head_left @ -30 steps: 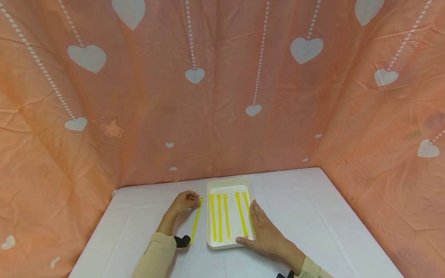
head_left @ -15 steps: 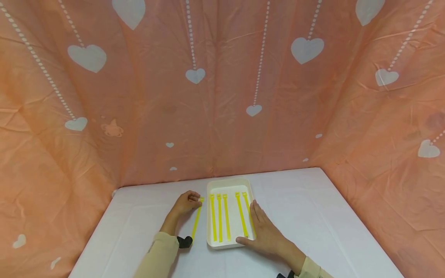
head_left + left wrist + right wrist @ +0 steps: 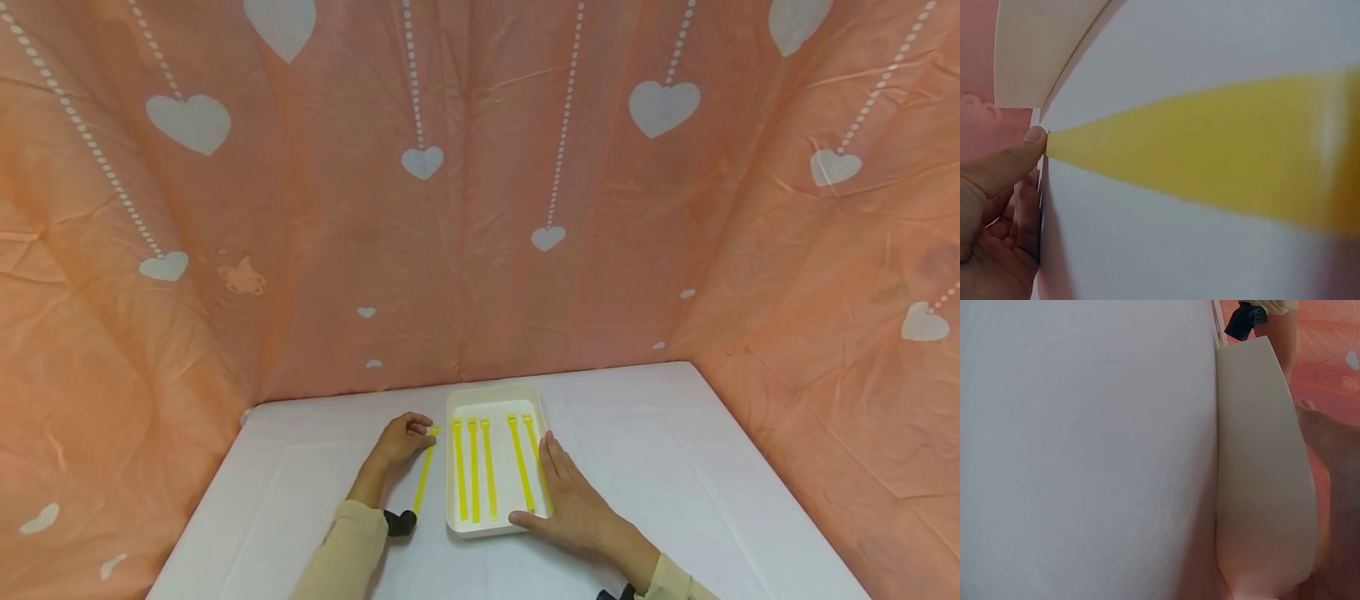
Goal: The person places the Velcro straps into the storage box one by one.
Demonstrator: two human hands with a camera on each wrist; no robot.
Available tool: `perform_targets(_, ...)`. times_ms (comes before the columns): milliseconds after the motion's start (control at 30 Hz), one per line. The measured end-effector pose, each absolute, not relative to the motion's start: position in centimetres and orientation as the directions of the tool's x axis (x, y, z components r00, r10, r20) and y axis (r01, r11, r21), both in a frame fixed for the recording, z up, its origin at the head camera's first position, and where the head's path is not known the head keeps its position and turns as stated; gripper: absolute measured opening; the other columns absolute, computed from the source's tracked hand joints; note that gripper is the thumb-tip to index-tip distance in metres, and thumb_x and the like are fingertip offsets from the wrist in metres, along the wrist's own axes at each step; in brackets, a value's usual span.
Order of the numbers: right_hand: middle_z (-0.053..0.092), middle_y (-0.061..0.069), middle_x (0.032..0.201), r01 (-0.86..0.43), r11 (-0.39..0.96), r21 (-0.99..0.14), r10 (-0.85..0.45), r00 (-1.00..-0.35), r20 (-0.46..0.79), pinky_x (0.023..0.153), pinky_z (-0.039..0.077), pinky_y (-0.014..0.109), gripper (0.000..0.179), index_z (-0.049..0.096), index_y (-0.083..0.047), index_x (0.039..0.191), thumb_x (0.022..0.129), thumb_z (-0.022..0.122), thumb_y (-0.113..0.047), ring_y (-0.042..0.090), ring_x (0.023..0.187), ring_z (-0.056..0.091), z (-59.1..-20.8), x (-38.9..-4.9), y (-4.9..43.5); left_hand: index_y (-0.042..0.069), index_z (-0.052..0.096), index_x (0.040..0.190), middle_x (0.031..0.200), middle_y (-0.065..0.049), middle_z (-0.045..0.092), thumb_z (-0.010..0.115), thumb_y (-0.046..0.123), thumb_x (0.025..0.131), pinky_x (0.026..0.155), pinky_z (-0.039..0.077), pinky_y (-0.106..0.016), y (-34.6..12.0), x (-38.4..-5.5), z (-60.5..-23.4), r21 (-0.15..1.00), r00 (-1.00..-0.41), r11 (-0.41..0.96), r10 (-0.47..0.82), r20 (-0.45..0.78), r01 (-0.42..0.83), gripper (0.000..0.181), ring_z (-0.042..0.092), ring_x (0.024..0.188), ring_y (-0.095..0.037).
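Observation:
To the left of the cream tray (image 3: 499,527), my left hand (image 3: 401,437) pinches the slotted head end of a yellow cable tie (image 3: 424,483). The tie's lower part runs toward me and ends at the black wrist camera. In the left wrist view the thumb (image 3: 1013,159) lies on the far end of the strap (image 3: 1210,147); the fingertips beneath are partly hidden. My right hand (image 3: 573,508) rests with straight fingers along the tray's right rim, thumb at the near corner. Inside the tray several yellow cable ties (image 3: 474,475) lie lengthwise, heads away from me; the rightmost is partly covered by the right hand.
A white-covered table (image 3: 660,467) carries the tray. Behind it and on both sides hangs an orange-pink curtain (image 3: 495,317) with white hearts. In the right wrist view the tray's outer wall (image 3: 1263,462) stands beside the white tabletop.
My left hand and forearm have shifted very slightly to the right, still on the same cable tie. The right hand, the tray and the ties inside have stayed in place.

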State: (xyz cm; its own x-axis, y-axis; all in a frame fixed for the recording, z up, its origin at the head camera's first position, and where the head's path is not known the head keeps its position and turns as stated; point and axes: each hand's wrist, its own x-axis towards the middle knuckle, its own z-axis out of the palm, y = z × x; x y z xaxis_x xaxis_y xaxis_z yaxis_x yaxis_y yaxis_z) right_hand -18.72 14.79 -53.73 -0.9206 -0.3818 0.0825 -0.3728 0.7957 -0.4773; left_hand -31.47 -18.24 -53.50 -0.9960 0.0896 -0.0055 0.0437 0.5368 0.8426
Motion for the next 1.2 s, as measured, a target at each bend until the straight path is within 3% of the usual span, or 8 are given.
perform_targets(533,0.004,0.027,0.177,-0.376,0.790,-0.484,-0.388,-0.918,0.082,0.131,0.024,0.057,0.126,0.011,0.010,0.167,0.093,0.064,-0.077,0.041,0.165,0.010,-53.63,-18.78,14.78,-0.006,0.072,0.113,0.098,-0.013,0.066,0.083,0.002,0.089,0.085,0.053,-0.038,-18.08,-31.37,-53.43,0.818,-0.997,0.575,0.077,-0.025,0.024,0.027,0.061,0.091,-0.024)
perform_targets(833,0.004,0.028,0.177,-0.381,0.790,-0.480,-0.390,-0.917,0.086,0.132,0.024,0.057,0.126,0.012,0.011,0.167,0.093,0.064,-0.078,0.041,0.165,0.011,-53.68,-18.79,14.75,-0.005,0.072,0.110,0.097,-0.011,0.064,0.083,0.003,0.091,0.078,0.052,-0.032,-17.77,-30.99,-53.21,0.816,-0.997,0.578,0.066,-0.036,0.009,0.024,0.059,0.087,-0.021)
perform_targets(1200,0.005,0.029,0.177,-0.391,0.783,-0.484,-0.396,-0.913,0.096,0.131,0.025,0.057,0.126,0.012,0.011,0.167,0.093,0.065,-0.076,0.042,0.165,0.012,-53.73,-18.79,14.86,-0.005,0.066,0.109,0.100,-0.014,0.065,0.079,0.000,0.092,0.081,0.052,-0.034,-17.49,-30.64,-53.53,0.830,-0.997,0.556,0.074,0.016,0.055,0.022,0.060,0.090,-0.024)
